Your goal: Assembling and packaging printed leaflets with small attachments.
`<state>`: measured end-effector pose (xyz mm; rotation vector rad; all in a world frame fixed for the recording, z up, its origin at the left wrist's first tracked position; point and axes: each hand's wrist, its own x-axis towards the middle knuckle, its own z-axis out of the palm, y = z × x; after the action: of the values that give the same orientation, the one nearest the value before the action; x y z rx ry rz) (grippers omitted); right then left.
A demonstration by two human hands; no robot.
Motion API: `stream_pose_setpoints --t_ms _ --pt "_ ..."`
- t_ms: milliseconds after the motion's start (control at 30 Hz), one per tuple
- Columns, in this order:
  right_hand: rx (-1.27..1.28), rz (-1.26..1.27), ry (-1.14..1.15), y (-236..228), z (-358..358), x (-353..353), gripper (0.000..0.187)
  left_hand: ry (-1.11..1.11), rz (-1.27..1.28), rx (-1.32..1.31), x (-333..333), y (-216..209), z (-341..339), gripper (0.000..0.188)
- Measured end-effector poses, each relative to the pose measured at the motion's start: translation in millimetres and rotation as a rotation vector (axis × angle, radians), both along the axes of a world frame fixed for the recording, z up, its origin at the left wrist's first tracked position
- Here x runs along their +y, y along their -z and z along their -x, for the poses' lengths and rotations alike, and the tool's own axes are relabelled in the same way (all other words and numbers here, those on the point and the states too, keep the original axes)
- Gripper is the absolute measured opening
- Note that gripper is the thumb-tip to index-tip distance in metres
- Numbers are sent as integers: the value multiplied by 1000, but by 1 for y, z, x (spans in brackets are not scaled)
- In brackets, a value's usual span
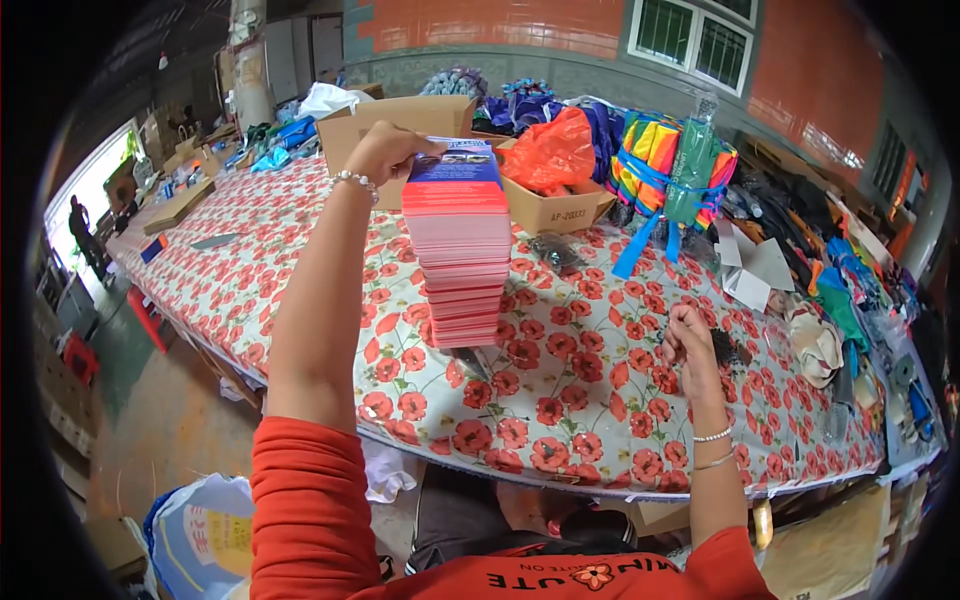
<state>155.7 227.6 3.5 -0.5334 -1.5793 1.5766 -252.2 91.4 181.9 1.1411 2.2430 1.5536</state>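
Note:
A tall stack of printed cards point(461, 260), with pink-red edges and a blue-and-red top face, stands on the flowered tablecloth in front of me. My left hand point(385, 150) reaches to its far left corner, fingers closed on the top card point(455, 170). Some of those fingers are hidden from sight. My right hand point(690, 345) hovers over the cloth at the right with its fingers curled in; whatever may be inside them cannot be made out. Beside it lies a small heap of tiny black pieces point(732, 350). Under the stack's near edge a dark pointed object point(470, 363) pokes out.
Behind the stack stand an open cardboard box point(395, 115) and another box point(560, 212) holding a red plastic bag point(550, 150). Rainbow fabric bundles point(650, 150) tied with blue ribbon sit to their right. A knife-like blade point(215, 241) lies far left. Fabric piles point(840, 300) crowd the right edge.

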Motion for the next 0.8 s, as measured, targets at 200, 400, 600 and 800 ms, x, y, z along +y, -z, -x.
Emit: stream_pose_setpoints --t_ms 200,400,600,800 --pt "-19 99 -46 -1 -3 -18 9 -162 -228 -124 14 6 11 16" --pt "-109 -47 -9 -2 2 -33 10 102 -819 -303 10 -11 23 16" --pt "-278 -414 50 -54 -15 -77 10 260 -1029 10 -61 -38 -105 15" --pt "-177 -876 220 -96 -4 -138 10 621 -778 -120 -100 92 -243 17"
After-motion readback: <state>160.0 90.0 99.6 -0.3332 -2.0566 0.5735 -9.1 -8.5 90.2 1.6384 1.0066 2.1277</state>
